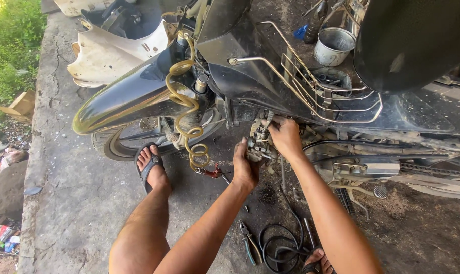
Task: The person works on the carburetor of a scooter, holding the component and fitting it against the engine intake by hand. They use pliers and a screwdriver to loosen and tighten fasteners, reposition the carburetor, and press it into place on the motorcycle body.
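Head view: both hands (266, 152) closed around motorcycle carburetor (261, 143).

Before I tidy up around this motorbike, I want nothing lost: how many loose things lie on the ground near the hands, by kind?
Pliers: 1
Black cable, coiled: 1
Yellow coiled air hose with red nozzle: 1
Metal cups: 1
Total: 4
Both hands, left and right, hold the carburettor.
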